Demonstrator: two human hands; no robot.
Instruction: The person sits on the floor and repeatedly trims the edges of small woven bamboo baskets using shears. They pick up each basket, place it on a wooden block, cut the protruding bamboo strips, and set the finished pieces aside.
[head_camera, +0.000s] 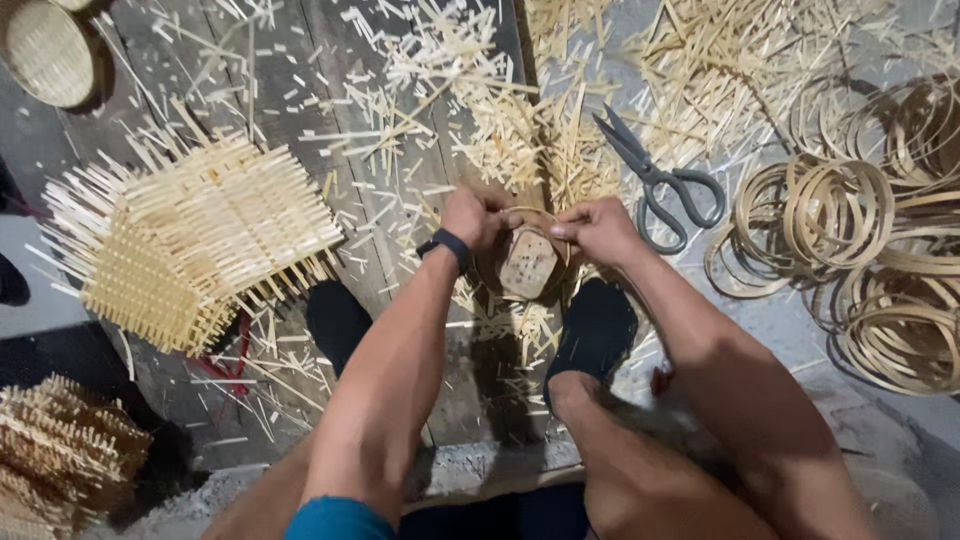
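My left hand (472, 217), with a dark band on the wrist, grips the left side of a small woven bamboo piece (528, 262). My right hand (598, 229) pinches its upper right edge and a thin strip bent over the top. The piece is pale, basket-like, and sits low between both hands, above my dark-socked feet (596, 325). Fingers hide its top rim.
Grey-handled scissors (660, 182) lie just right of my hands. Stacks of woven bamboo mats (190, 235) sit at left, more at lower left (60, 450). Coiled bamboo rings (850, 210) pile at right. A round woven tray (48, 52) is at top left. Bamboo offcuts litter the wooden board (300, 90).
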